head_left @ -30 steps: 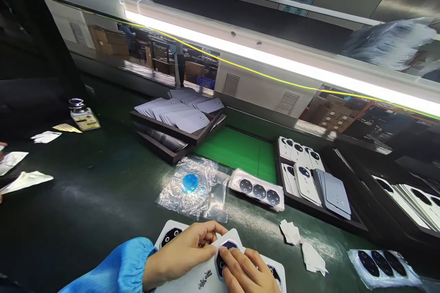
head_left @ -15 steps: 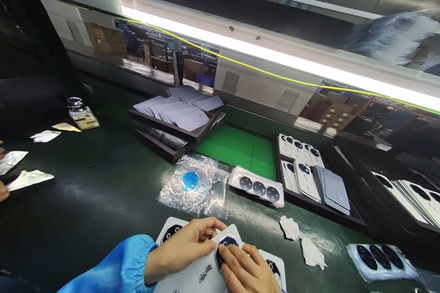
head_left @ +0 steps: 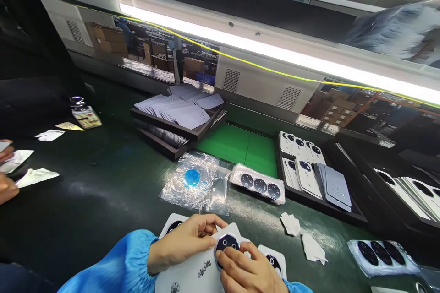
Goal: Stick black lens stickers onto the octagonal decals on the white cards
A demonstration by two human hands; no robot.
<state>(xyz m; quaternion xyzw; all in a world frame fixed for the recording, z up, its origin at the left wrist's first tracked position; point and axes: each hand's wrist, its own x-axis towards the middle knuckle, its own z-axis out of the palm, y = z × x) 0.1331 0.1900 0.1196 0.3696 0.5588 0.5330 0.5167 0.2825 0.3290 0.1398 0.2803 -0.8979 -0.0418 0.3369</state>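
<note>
Just left of the fingers of the left hand point(head_left: 187, 240) peeks a white panel point(head_left: 172, 223). Those fingers pinch the held panel point(head_left: 187, 271) along its upper edge, thumb on top. Right of them, the right hand's fingers point(head_left: 231, 258) lie close together on its dark camera disc point(head_left: 226, 241); whether they pinch, I cannot tell. Farther right: another panel point(head_left: 274, 260), then paper scraps point(head_left: 313, 248).

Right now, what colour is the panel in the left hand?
The panel is white, best seen in the head view.
</note>
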